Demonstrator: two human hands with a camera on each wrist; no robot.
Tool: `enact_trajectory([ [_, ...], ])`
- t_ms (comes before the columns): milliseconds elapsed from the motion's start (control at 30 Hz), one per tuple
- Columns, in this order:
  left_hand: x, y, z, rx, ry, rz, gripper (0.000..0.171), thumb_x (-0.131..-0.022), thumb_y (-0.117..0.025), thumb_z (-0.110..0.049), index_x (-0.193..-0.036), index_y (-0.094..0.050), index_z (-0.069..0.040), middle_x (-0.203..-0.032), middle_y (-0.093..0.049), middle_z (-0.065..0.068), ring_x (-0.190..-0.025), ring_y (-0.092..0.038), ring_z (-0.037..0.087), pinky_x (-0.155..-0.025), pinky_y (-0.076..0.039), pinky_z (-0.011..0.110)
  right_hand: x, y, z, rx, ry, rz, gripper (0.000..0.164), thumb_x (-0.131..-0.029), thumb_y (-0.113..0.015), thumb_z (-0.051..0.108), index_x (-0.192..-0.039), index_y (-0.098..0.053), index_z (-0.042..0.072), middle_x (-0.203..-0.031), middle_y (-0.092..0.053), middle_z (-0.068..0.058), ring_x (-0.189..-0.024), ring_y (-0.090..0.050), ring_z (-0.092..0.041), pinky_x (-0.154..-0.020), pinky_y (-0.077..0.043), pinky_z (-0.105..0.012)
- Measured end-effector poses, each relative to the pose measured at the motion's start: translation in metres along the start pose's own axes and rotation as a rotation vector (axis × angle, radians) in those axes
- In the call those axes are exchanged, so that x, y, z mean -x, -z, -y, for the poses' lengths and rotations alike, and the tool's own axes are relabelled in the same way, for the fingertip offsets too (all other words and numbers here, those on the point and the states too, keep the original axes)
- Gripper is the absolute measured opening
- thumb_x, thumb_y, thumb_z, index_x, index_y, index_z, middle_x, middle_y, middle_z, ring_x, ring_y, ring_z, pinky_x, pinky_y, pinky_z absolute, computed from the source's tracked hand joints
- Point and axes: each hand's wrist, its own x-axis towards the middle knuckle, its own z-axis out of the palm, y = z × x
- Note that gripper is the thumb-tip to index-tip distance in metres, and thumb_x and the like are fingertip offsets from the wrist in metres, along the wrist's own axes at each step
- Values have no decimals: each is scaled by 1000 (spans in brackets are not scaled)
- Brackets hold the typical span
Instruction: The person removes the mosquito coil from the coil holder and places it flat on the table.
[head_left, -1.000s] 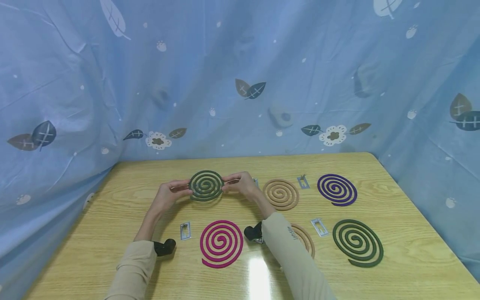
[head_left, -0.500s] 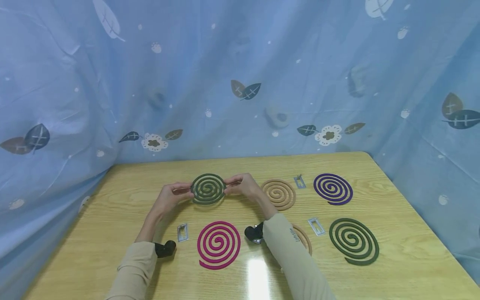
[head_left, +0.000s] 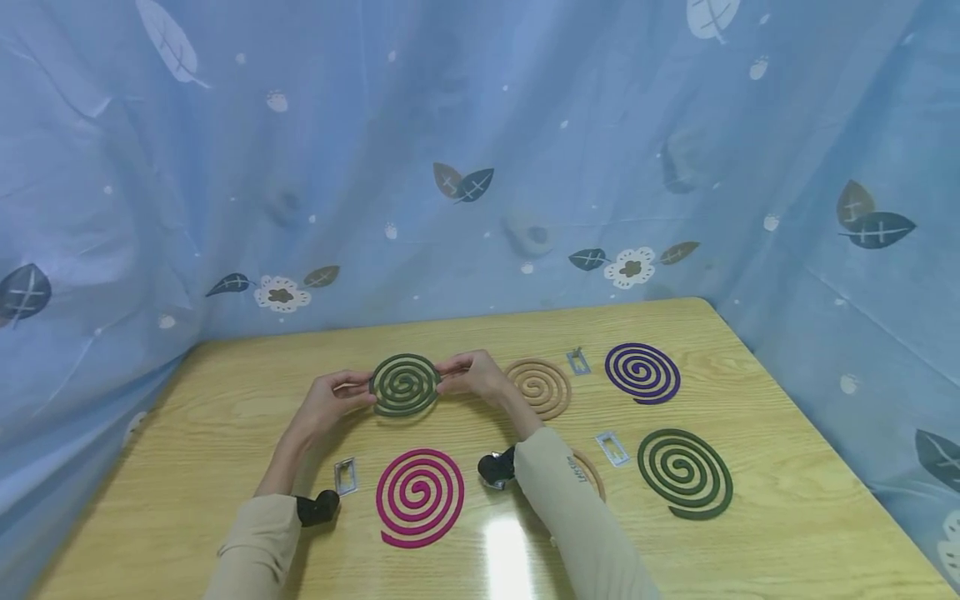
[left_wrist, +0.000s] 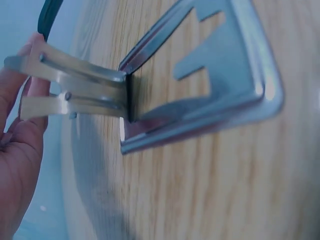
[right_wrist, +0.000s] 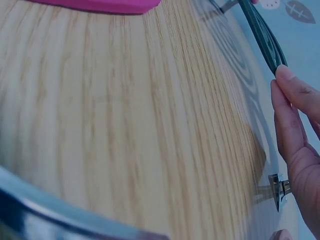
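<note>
A dark green mosquito coil [head_left: 388, 385] is held upright above the far left part of the table, its spiral facing the head camera. My left hand [head_left: 326, 404] pinches its left edge between thumb and fingers. On the opposite edge, my right hand [head_left: 477, 379] pinches it the same way. The right wrist view shows the coil [right_wrist: 259, 32] nearly edge-on over the wood, its spiral shadow below. A metal coil stand [left_wrist: 250, 92] with raised prongs lies close under the left wrist. Beyond the right hand, another small metal stand [right_wrist: 278, 191] shows partly.
A pink coil [head_left: 381, 500] lies in front of the hands. Tan coils [head_left: 561, 387], a purple coil [head_left: 610, 367] and another green coil [head_left: 726, 483] lie to the right. Metal stands [head_left: 612, 448] sit among them. A blue curtain [head_left: 480, 250] hangs behind the table [head_left: 795, 467].
The head view has turned, so the scene slides left. Both hands keep hold of the green coil, which has shifted slightly right over the table; the stand beside the right hand is now hidden.
</note>
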Motion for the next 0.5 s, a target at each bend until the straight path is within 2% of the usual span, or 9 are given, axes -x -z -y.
enact_trajectory([
  [100, 0, 0, 1, -7, 2, 19, 47, -87, -71, -11, -128, -55, 7, -132, -51, 26, -118, -53, 38, -85, -53, 17, 0, 1, 0, -7, -16, 2, 33, -82, -69, -11, -114, -62, -12, -107, -65, -20, -88, -65, -16, -83, -58, -31],
  [267, 1, 0, 2, -39, -6, 28, 50, -87, -72, -15, -131, -55, 3, -136, -49, 25, -120, -52, 38, -86, -53, 19, 0, 2, -1, 1, -19, 1, 33, -82, -69, -9, -114, -62, -11, -108, -65, -20, -89, -65, -16, -84, -58, -32],
  [500, -1, -1, 2, -50, -2, 30, 51, -87, -72, -15, -132, -55, 1, -135, -50, 25, -119, -52, 38, -84, -53, 18, 0, 3, -4, -7, -27, 3, 33, -81, -70, -10, -113, -63, -11, -102, -66, -15, -84, -65, -14, -82, -58, -30],
])
